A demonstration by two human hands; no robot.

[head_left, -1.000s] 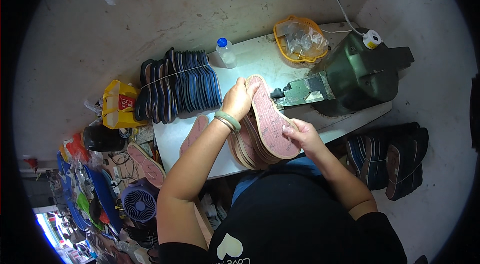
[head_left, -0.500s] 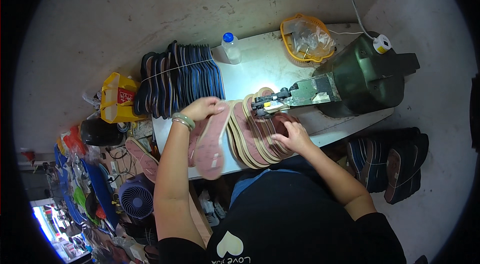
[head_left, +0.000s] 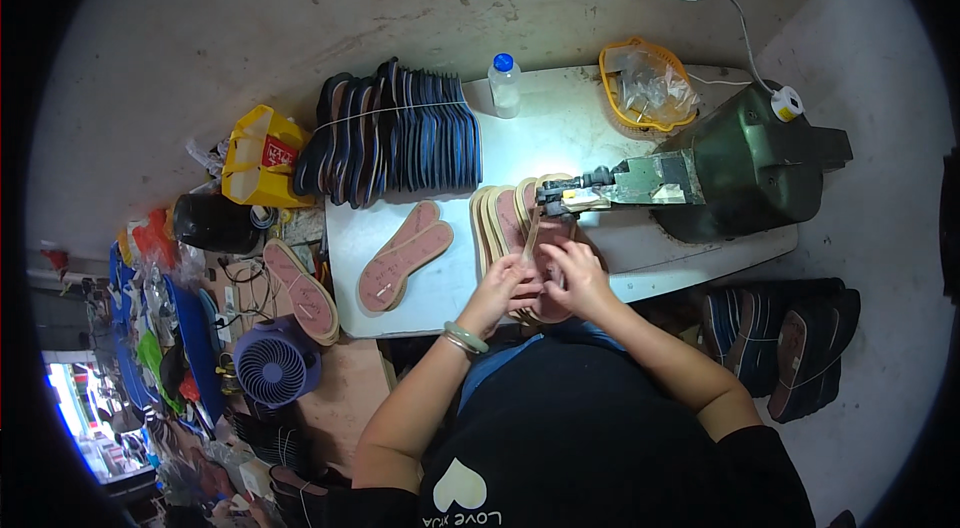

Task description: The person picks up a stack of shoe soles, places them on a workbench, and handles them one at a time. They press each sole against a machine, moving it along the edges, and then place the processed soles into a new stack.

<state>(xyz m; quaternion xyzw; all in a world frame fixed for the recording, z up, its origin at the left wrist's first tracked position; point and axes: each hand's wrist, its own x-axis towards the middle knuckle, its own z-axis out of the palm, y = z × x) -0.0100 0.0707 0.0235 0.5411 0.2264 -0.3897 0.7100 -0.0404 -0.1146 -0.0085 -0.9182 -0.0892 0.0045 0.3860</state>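
Note:
A row of pink insoles with pale edges (head_left: pixel 507 213) leans together at the table's front, beneath the head of a dark green machine (head_left: pixel 640 180). My left hand (head_left: pixel 500 296) is closed at the lower end of an insole (head_left: pixel 532 236) seen nearly edge-on, its top end by the machine head. Close against it, my right hand (head_left: pixel 582 280) has its fingers bent round the same insole; their tips are partly hidden. To the left, two overlapping pink insoles (head_left: pixel 405 263) lie flat on the white table (head_left: pixel 440 303).
A tied bundle of dark blue insoles (head_left: pixel 395 138) stands at the back left. Beyond are a bottle with blue cap (head_left: pixel 505 93) and a yellow basket (head_left: pixel 650 123) of plastic bags. A purple fan (head_left: pixel 275 363) sits left; more tied bundles (head_left: pixel 815 348) are at right.
My left hand has let go of the insole it carried, which now lies on another at left, and has moved right to meet my right hand. The view has shifted slightly.

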